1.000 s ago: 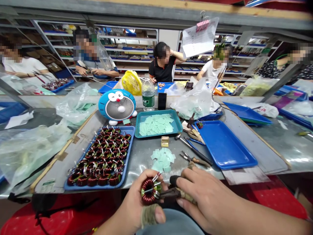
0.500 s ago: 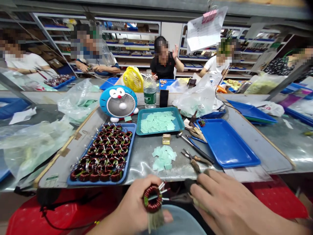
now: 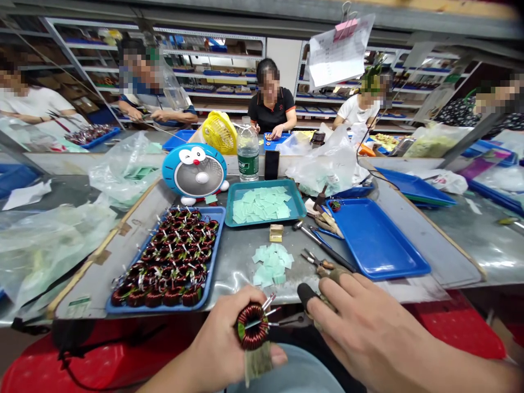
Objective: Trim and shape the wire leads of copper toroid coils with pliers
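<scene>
The left hand (image 3: 225,335) grips a coil (image 3: 254,341) between thumb and fingers, before the bench's (image 3: 235,256) near edge, leads pointing right. The right hand (image 3: 347,316) is curled closed around pliers (image 3: 293,320), tips by one lead; whether they touch, I cannot tell. Beyond lie paper slips (image 3: 272,265), a full coil tray (image 3: 216,259) leftward, a second tray (image 3: 376,240) rightward.

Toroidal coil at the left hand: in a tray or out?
Out: the left hand grips the toroidal coil in front of the bench, apart from the coil-filled blue tray.
</scene>
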### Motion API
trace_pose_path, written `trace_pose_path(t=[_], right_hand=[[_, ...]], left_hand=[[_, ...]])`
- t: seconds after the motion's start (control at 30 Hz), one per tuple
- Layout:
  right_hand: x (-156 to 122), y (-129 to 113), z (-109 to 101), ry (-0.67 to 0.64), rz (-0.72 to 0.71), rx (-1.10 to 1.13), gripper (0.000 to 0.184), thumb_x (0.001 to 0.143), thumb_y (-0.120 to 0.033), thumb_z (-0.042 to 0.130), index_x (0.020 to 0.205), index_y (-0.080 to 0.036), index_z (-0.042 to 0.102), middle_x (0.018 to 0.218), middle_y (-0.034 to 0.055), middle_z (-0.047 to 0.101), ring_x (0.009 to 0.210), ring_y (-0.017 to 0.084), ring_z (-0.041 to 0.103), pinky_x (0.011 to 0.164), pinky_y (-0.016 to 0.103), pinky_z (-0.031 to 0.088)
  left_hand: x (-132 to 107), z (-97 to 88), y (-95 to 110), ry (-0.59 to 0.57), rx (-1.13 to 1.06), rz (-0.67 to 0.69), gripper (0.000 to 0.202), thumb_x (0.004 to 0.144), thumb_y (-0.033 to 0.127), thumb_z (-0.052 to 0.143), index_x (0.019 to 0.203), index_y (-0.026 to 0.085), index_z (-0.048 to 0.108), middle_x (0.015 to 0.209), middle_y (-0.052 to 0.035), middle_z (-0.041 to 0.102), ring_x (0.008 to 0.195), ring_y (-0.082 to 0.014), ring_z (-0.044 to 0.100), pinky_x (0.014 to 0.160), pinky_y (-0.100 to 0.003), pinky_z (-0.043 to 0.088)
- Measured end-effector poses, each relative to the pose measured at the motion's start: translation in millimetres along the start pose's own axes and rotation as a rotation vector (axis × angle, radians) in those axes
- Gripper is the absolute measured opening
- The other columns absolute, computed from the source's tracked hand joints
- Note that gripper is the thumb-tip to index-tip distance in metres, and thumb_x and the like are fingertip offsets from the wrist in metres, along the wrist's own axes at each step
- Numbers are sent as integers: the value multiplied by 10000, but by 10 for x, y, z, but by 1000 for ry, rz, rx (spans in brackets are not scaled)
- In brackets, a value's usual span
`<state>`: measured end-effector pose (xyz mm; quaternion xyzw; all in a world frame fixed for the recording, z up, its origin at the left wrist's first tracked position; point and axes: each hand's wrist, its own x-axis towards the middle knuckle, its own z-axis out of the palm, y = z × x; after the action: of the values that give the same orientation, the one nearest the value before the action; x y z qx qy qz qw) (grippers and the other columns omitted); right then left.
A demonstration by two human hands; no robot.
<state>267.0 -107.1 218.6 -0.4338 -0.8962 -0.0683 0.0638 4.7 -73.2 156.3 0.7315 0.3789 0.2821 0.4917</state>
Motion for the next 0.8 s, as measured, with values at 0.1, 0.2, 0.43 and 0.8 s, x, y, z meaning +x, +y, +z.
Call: trace_pose_path(t=[0.1, 0.2, 0.43, 0.8], right_hand=[[25, 41, -152, -3, -85, -39, 186, 795, -205, 708, 911, -251, 570, 849, 24, 599, 748, 236, 475, 705, 395, 299], [88, 121, -293, -7, -138, -75, 191, 779, -205, 721, 890, -247, 571, 820, 28, 592, 729, 239, 459, 689, 401, 287], [47, 94, 37, 27, 103, 227, 75, 955, -173, 565, 993, -237, 572, 1044, 70, 588, 922, 264, 493, 817, 413, 335], [99, -134, 211, -172, 160, 506, 36, 960, -237, 581, 983, -247, 555, 994, 26, 559, 885, 226, 483, 761, 360, 336]], left_hand=[[-16, 1, 86, -39, 111, 56, 366, 758, 445, 798, 891, 204, 557, 687, 60, 475, 605, -91, 380, 566, -214, 319], [-14, -14, 142, -51, 133, 90, 326, 766, 391, 792, 898, 206, 558, 689, 63, 479, 594, -83, 388, 561, -204, 321], [-73, 44, -166, 55, -448, -135, 726, 525, 530, 989, 1017, 224, 552, 847, 29, 644, 696, -87, 488, 621, -179, 370], [-113, 152, -246, 81, -682, -178, 848, 413, 614, 976, 1020, 224, 530, 936, -10, 679, 733, -99, 521, 665, -201, 408]])
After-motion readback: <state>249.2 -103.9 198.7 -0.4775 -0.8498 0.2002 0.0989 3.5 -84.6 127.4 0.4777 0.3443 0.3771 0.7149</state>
